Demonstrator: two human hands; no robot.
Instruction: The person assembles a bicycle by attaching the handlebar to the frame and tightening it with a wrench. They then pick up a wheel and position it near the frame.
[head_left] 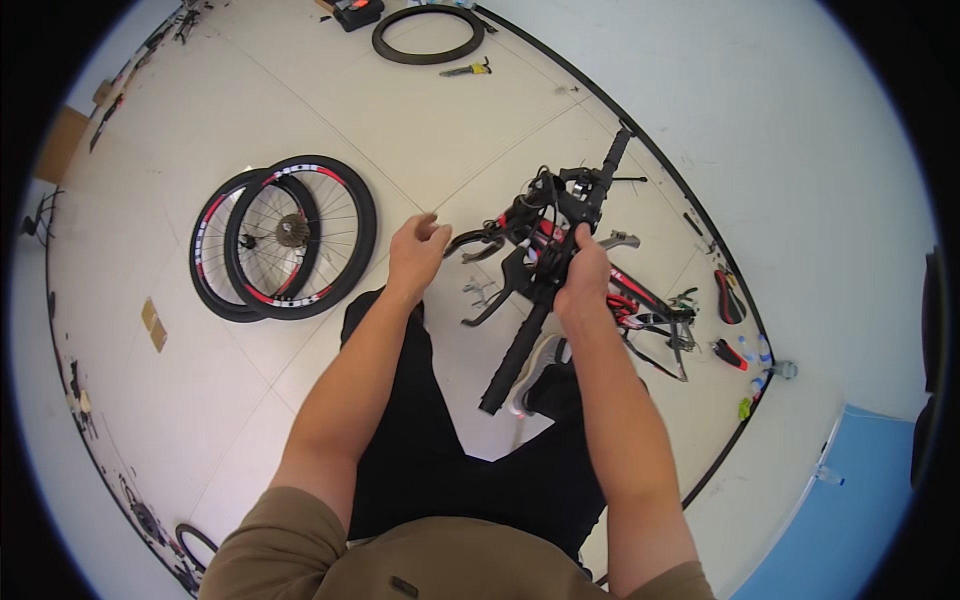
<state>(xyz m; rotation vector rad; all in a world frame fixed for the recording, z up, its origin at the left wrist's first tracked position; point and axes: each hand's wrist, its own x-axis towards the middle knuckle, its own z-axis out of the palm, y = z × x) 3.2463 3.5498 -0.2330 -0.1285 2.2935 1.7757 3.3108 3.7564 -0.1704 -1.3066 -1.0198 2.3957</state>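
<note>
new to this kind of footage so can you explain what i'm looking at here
No machine here: these are a person's own bare hands. The one picture comes from a wide camera worn on the head, looking down, so straight edges bend. The right hand holds a bike's handlebar; the left hand, seemingly empty, is near a brake lever. The red and black frame is to the right. On the floor lie two overlapping wheels, a tire and two saddles.
</note>
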